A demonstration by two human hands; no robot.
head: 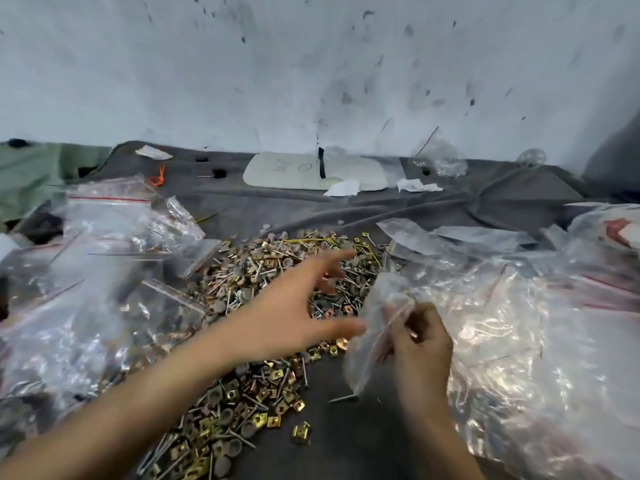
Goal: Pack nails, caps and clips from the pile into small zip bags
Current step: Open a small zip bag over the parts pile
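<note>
My left hand [291, 306] hovers over the middle of the pile [242, 278], fingers spread and holding nothing, so I judge it the nearer one for the next pick. The pile runs as a long band on the grey cloth [346, 445], from beside my left forearm away toward the wall. My right hand [420, 344] pinches the small zip bag [377, 327] at the pile's right edge, just beside my left thumb, its long axis pointing away from me. Blur smears the bag: I cannot tell whether its mouth is open, and my left palm hides the parts beneath
</note>
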